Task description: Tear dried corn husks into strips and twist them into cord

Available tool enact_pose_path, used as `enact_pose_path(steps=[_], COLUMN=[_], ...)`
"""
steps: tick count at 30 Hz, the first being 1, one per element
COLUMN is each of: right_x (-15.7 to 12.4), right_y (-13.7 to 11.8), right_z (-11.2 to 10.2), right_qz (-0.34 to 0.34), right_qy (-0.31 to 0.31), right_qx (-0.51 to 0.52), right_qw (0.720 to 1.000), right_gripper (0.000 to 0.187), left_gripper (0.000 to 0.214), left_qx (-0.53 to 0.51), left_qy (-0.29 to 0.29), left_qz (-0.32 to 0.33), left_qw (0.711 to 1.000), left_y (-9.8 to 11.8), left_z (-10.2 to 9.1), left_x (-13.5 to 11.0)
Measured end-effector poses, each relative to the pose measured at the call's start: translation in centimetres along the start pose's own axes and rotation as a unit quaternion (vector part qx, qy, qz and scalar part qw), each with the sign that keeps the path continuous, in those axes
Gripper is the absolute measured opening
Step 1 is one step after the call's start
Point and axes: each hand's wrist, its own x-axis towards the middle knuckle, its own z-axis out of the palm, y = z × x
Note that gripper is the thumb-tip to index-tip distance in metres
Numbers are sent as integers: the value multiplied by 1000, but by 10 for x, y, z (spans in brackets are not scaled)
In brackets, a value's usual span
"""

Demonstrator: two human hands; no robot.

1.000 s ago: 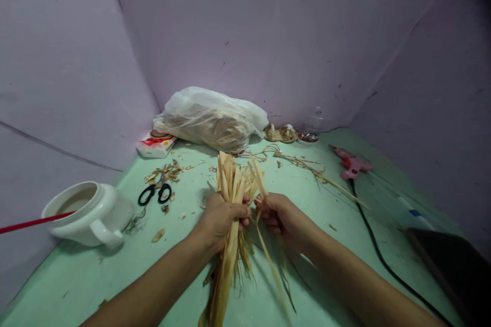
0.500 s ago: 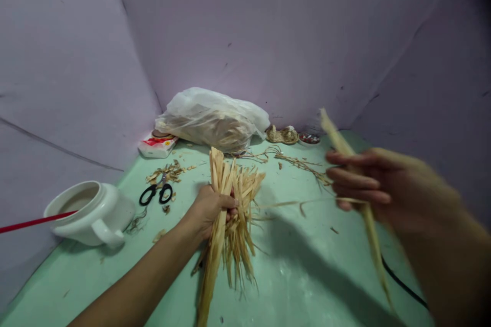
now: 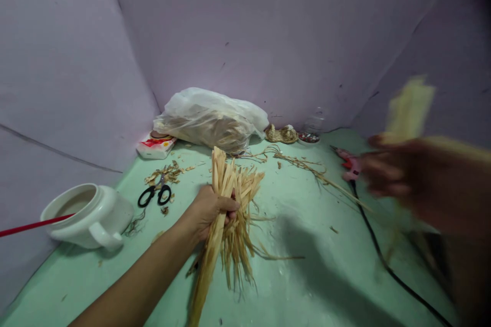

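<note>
My left hand (image 3: 215, 208) is closed round a bundle of dried husk strips (image 3: 241, 235), pale tan and frayed. Long flat strips in it stand up above the fist and trail down toward the near edge, while a fan of thin shreds spreads on the right. Off to the right, my right hand (image 3: 414, 184) is raised and smeared by motion. Its fingers are closed on a pale dried husk strip (image 3: 410, 107), which rises above the hand. Just left of that hand lies a pink glue gun (image 3: 351, 163) with a black cord, partly covered by the fingers.
Black-handled scissors (image 3: 155, 195) lie by husk scraps (image 3: 171, 171). A white ceramic pot (image 3: 109, 214) with a red stick (image 3: 34, 225) rests at left. Along the back are a plastic bag (image 3: 215, 117), a red-and-white box (image 3: 155, 147), a woven piece (image 3: 282, 134) and thin stems (image 3: 297, 162).
My right hand has moved right with its husk strip, uncovering the pink glue gun and more of its cord. A thin shred beside the bundle now hangs lower. My left hand keeps its hold.
</note>
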Motion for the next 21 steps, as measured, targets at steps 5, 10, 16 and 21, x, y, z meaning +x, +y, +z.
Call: enact_pose_path(steps=[5, 10, 16, 21], right_x=[-10, -14, -16, -19], right_y=[42, 71, 66, 73], right_z=[87, 114, 121, 123], right_qz=[-3, 49, 111, 268], right_qy=[-263, -326, -225, -303], right_qx=[-162, -112, 74, 188], right_qw=[951, 938, 965, 895], right_gripper=[20, 22, 4, 13], left_gripper=[24, 24, 25, 23], left_qx=[-6, -12, -23, -42], left_qy=[-23, -24, -22, -54], left_qz=[5, 23, 33, 28], left_qw=[1000, 999, 999, 997], left_y=[1, -2, -3, -11], left_z=[9, 12, 13, 14], left_x=[-13, -12, -11, -11])
